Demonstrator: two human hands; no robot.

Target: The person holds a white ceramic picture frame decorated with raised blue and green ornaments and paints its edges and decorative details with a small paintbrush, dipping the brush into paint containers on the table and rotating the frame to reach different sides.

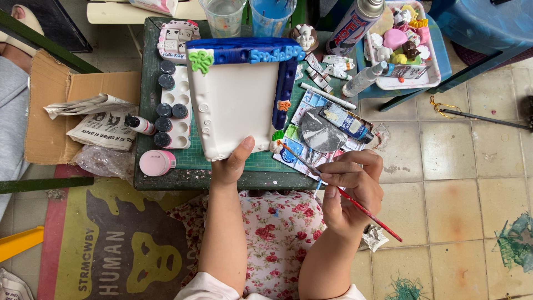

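My left hand [232, 164] grips the near edge of a white clay frame [236, 105], thumb on its front. The frame stands tilted over a small green table [145, 100]; its top and right borders are painted blue, with a green shape at the top left corner. My right hand [352, 191] holds a thin red-handled paintbrush [344, 195]. The brush tip touches the small piece at the frame's lower right corner, above a watercolour palette [302, 128].
A paint pot tray [180, 105] and a pink jar [157, 163] lie left of the frame. Two water cups [247, 16], a spray can [355, 25] and a tray of clay figures [408, 44] stand behind. A cardboard box [53, 105] with newspaper sits at left.
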